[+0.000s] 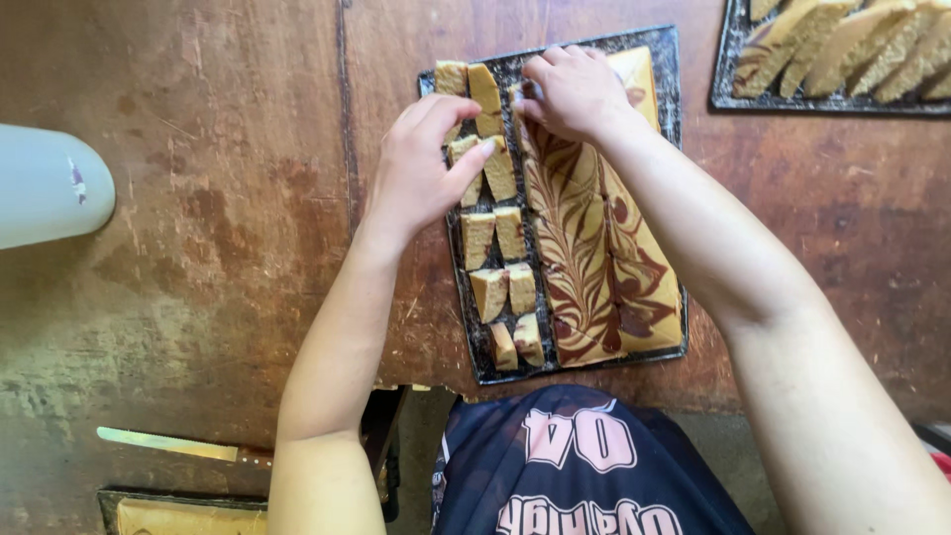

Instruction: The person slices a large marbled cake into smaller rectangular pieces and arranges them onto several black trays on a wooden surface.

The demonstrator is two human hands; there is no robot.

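Observation:
A dark baking tray (670, 79) lies on a worn brown wooden table. It holds a slab of yellow cake with brown marbled swirls (594, 258) on the right and a column of cut cake pieces (505, 287) on the left. My left hand (421, 163) pinches one cut cake piece (464, 151) near the tray's upper left. My right hand (575, 91) rests at the far end of the marbled slab, fingers curled over a piece there; what it grips is hidden.
A second dark tray (728, 94) with several upright cake slices stands at the top right. A knife (178, 446) lies at the lower left, above another tray's edge (109, 498). A pale rounded object (45, 183) sits at the left edge.

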